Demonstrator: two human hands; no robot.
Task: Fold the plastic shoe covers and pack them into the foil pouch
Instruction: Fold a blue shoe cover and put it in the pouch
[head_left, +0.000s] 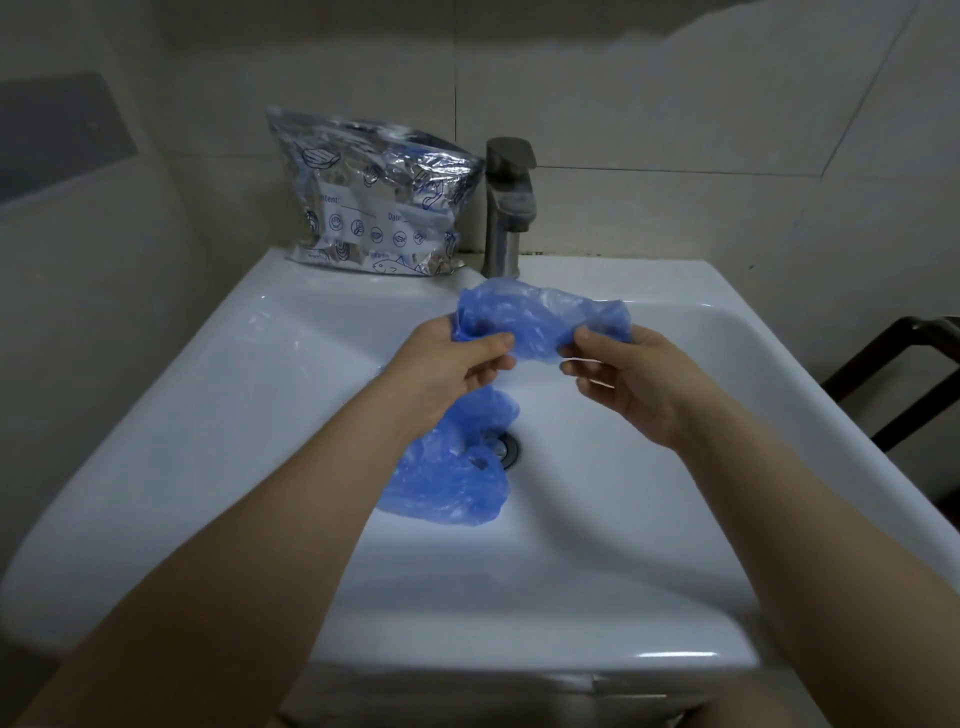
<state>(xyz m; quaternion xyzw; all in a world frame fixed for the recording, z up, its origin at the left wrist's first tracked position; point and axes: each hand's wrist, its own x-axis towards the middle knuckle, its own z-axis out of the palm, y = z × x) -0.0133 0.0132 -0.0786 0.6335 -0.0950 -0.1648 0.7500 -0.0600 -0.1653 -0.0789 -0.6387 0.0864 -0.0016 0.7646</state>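
A crumpled blue plastic shoe cover (540, 319) hangs in the air above the sink, stretched between both hands. My left hand (447, 364) pinches its left end and my right hand (628, 379) pinches its right end. A second blue shoe cover (452, 467) lies bunched in the basin beside the drain, partly hidden under my left forearm. The silver foil pouch (374, 197), printed with blue icons, stands at the sink's back left corner, leaning on the tiled wall. Blue material shows at its top.
The white ceramic sink (208, 415) fills the middle of the view, with its drain (511, 449) near the centre. A metal faucet (508, 208) stands at the back, just right of the pouch. A dark frame (904, 374) stands at the right edge.
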